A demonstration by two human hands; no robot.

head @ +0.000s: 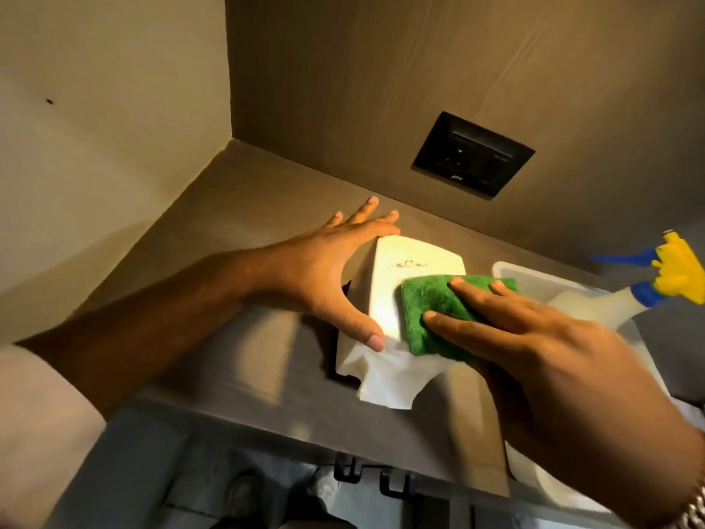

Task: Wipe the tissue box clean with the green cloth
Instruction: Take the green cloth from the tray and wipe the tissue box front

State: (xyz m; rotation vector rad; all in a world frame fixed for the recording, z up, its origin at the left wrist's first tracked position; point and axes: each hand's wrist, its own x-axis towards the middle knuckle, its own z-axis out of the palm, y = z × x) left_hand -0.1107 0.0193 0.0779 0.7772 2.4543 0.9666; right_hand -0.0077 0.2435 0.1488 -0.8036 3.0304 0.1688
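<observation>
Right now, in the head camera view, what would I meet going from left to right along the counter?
Left hand steadying the tissue box → green cloth pressed on the box by the right hand → white tub → spray bottle with its yellow and blue head.

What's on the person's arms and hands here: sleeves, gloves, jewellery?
Both hands are bare, no gloves. The left hand has a bare forearm below a short, light beige sleeve. The right hand has a silvery metal link band at the wrist.
</observation>
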